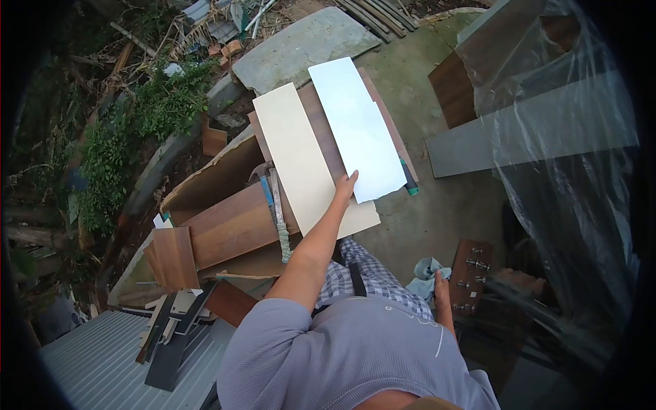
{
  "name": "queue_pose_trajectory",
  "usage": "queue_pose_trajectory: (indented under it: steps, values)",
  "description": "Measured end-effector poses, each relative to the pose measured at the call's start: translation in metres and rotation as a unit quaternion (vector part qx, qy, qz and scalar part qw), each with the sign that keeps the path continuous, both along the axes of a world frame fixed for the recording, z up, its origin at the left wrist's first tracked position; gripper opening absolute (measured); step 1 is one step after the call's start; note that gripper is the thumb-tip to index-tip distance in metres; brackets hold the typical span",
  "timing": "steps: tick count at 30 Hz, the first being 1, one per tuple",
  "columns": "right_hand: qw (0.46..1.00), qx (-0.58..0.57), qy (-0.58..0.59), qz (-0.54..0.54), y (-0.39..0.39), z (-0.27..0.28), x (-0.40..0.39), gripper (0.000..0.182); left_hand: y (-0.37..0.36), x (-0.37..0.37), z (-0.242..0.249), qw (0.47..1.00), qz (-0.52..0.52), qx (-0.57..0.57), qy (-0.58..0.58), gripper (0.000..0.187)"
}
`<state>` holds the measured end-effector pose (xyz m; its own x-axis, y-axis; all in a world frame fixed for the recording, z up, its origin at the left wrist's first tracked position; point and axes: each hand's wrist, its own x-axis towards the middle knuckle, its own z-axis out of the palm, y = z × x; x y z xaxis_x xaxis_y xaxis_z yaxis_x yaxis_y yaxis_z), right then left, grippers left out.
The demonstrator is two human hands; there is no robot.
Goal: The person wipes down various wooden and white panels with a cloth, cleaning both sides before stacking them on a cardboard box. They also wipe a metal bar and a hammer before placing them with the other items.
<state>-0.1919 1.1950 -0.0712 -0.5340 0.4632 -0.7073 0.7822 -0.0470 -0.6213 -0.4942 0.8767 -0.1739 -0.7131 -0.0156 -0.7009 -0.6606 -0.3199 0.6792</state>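
My left hand [347,186] is at the lower left edge of a bright white board [359,133], its thumb on top and its other fingers mostly hidden. Left of that board lies a cream board [304,160], and both rest over wider brown boards [322,126]. Low on the right, my right hand [443,290] is closed on a crumpled pale blue cloth or bag [425,275]. A dark tool with green ends [410,179] shows at the white board's lower right corner.
A hammer [279,215] and a blue-handled tool [266,191] lie on brown panels to the left. Plastic sheeting [560,137] covers boards at right. Hardware sits on a brown panel [467,273]. Scraps [174,335] lie on corrugated metal [89,355].
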Motion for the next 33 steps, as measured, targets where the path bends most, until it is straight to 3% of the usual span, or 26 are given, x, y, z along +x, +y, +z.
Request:
queue_pose_trajectory:
  steps: [2, 4, 8, 10, 12, 14, 16, 18, 20, 23, 24, 27, 32, 33]
  values:
    - [1.000, -0.004, -0.016, 0.004, 0.003, -0.004, 0.000, 0.049, -0.005, 0.003, 0.021, 1.000, 0.006, 0.020, 0.009, 0.041]
    - [0.999, -0.011, -0.032, 0.009, 0.001, -0.006, -0.002, 0.051, -0.012, 0.003, 0.041, 0.986, 0.098, 0.091, 0.104, 0.036]
    - [0.998, 0.014, 0.038, 0.042, -0.005, 0.002, -0.038, 0.046, -0.043, -0.007, 0.107, 0.974, 0.087, 0.098, 0.187, 0.030]
    - [0.986, 0.053, 0.130, 0.088, -0.010, 0.008, -0.074, 0.044, -0.059, -0.017, 0.133, 0.976, 0.073, 0.074, 0.190, 0.028]
    - [0.980, 0.007, 0.183, 0.071, -0.056, 0.083, -0.135, 0.043, -0.075, -0.024, 0.149, 0.977, 0.011, -0.049, 0.208, 0.030]
    - [0.954, 0.058, 0.258, 0.140, -0.093, 0.129, -0.184, 0.040, -0.085, -0.014, 0.177, 0.977, 0.009, -0.086, 0.195, 0.029]
    - [0.934, 0.096, 0.239, 0.249, -0.133, 0.159, -0.223, 0.039, -0.092, 0.002, 0.200, 0.975, 0.006, -0.122, 0.184, 0.028]
    - [0.877, 0.095, 0.242, 0.405, -0.182, 0.170, -0.248, 0.038, -0.097, 0.025, 0.215, 0.979, 0.021, -0.088, 0.180, 0.027]
    - [0.733, 0.155, 0.382, 0.541, -0.236, 0.149, -0.254, 0.044, -0.100, 0.048, 0.230, 0.980, 0.060, -0.009, 0.189, 0.025]
    - [0.683, 0.236, 0.382, 0.576, -0.290, 0.114, -0.253, 0.050, -0.114, 0.081, 0.239, 0.978, 0.023, -0.080, 0.191, 0.025]
    - [0.680, 0.232, 0.387, 0.579, -0.296, 0.109, -0.260, 0.050, -0.121, 0.090, 0.244, 0.977, 0.028, -0.084, 0.192, 0.025]
    - [0.757, 0.163, 0.402, 0.489, -0.308, 0.106, -0.290, 0.051, -0.136, 0.121, 0.279, 0.982, 0.003, -0.071, 0.176, 0.028]
    - [0.747, 0.175, 0.459, 0.449, -0.310, 0.062, -0.318, 0.050, -0.159, 0.135, 0.305, 0.973, 0.052, -0.111, 0.197, 0.027]
    - [0.807, 0.101, 0.391, 0.430, -0.312, 0.057, -0.312, 0.051, -0.164, 0.136, 0.304, 0.965, 0.073, -0.127, 0.216, 0.028]
